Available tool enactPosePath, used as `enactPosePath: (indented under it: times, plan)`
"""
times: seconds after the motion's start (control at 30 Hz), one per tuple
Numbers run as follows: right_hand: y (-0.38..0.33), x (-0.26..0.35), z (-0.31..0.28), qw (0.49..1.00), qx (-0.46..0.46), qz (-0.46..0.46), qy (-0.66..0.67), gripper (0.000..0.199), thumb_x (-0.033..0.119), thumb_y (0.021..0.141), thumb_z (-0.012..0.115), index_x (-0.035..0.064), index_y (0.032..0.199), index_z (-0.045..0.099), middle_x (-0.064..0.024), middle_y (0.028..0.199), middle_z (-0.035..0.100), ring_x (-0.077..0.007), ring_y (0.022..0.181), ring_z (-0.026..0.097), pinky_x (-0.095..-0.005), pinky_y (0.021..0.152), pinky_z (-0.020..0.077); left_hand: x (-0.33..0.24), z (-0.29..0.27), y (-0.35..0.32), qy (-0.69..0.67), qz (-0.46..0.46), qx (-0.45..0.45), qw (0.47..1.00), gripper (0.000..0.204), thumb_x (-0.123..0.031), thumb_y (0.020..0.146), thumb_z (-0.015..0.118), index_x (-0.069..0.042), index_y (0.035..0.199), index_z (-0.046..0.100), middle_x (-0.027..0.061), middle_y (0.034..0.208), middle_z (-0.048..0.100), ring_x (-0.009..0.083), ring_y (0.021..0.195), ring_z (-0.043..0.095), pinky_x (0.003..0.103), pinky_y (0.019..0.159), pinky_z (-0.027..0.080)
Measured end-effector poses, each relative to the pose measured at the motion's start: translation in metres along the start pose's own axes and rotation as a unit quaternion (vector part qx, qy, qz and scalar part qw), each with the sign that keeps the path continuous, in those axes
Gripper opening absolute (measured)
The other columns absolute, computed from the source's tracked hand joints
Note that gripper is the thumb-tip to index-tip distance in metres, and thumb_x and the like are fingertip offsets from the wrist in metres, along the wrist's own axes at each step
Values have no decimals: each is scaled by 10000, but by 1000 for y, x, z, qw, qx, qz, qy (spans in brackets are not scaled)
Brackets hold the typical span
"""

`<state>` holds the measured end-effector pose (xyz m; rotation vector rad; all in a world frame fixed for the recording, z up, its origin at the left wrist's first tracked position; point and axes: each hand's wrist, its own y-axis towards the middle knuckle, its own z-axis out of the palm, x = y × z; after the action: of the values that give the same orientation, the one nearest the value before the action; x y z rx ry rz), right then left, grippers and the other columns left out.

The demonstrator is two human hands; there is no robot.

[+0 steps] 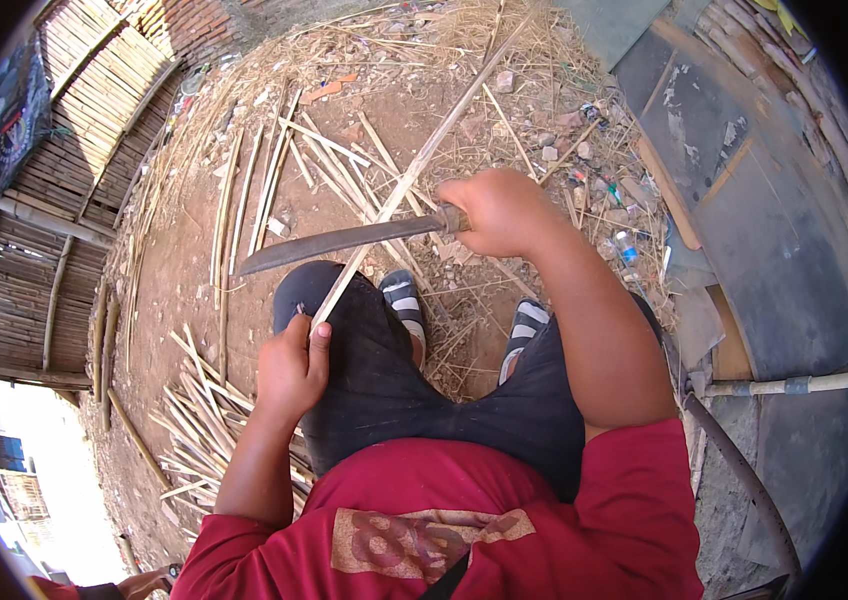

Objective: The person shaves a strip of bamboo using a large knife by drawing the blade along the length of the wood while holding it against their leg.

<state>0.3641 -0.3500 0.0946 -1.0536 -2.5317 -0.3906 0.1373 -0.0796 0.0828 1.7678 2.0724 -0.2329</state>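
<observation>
My left hand [294, 367] is closed around the near end of a long, pale split-bamboo strip [429, 150], beside my left knee. From there the strip slants away, up and to the right, over the ground. My right hand [506, 212] grips the handle of a machete [329, 241] out in front of my knees. Its long dark blade points left and crosses the strip a little beyond my left hand. Whether the edge touches or bites into the strip I cannot tell.
Loose bamboo strips [269, 180] lie on the dirt ahead, and a pile of strips [206, 430] is at my left. A bamboo wall [64, 270] stands left; dark sheets [744, 220] lean at right near a plastic bottle [626, 248]. Another person's hand [144, 583] shows lower left.
</observation>
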Motion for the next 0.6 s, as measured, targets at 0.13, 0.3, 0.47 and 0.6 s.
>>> enactPosePath:
  times: [0.13,0.3,0.47,0.6]
  plan:
    - [2,-45,-11,963,-150,172,143,450,230,824,742,-9,1197,667,-230,909,722,-341,883,723,-422,775,548,0,2,0,-1,3,-1,1000,370,-311,1048,535,-5,840,526,250,668,585,495,651,585,536,579,426]
    - [2,-5,-1,996,-59,34,64,511,237,802,769,21,1252,660,-258,967,719,-389,922,710,-446,811,553,4,2,-2,-14,3,-14,1000,357,-299,1045,540,-7,839,527,249,666,583,493,654,585,536,586,427]
    - [-9,-6,-4,998,-49,7,30,361,250,817,771,7,1068,682,-194,856,725,-324,785,716,-419,721,547,-2,2,-3,14,16,0,1000,350,-300,1044,540,-9,849,532,249,669,586,493,652,585,537,584,428]
    - [8,-45,-8,970,-119,146,155,447,239,832,739,16,1215,684,-231,931,719,-349,857,713,-416,790,558,1,1,0,-8,-1,-7,1000,362,-315,1045,539,-12,845,527,250,669,583,494,655,583,537,581,426]
